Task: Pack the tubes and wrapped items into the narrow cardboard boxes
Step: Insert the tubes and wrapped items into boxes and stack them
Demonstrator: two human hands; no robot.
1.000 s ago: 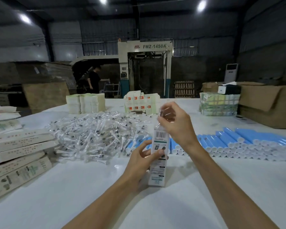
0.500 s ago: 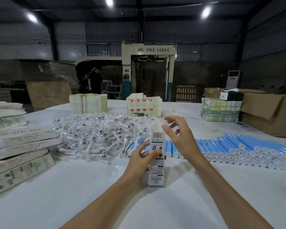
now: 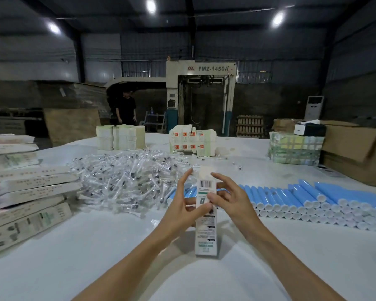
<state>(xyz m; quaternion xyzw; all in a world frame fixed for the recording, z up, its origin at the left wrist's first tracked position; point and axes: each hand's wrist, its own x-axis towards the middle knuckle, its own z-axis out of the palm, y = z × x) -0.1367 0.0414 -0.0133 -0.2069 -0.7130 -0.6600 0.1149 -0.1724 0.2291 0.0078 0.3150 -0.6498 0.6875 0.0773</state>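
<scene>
A narrow white cardboard box (image 3: pixel 205 235) with a barcode stands upright on the white table (image 3: pixel 85 246), its top flap raised. My left hand (image 3: pixel 180 209) grips its left side, thumb across the front and index finger pointing up. My right hand (image 3: pixel 232 200) is at the box's right edge, thumb on the front face and fingers spread. Blue tubes with white caps (image 3: pixel 313 198) lie in rows to the right. A heap of clear-wrapped items (image 3: pixel 122 179) sits behind and to the left.
Flat narrow boxes (image 3: pixel 26 192) are stacked at the left edge. Bundles of folded cartons (image 3: pixel 119 136) (image 3: pixel 192 141) (image 3: pixel 294 151) stand at the far side, with a brown cardboard box (image 3: pixel 356 148) at the right. A person (image 3: pixel 126 109) stands beyond the table.
My right hand has come down from above the box's top to its right edge. The left index finger has lifted and points up. The box stays upright in place.
</scene>
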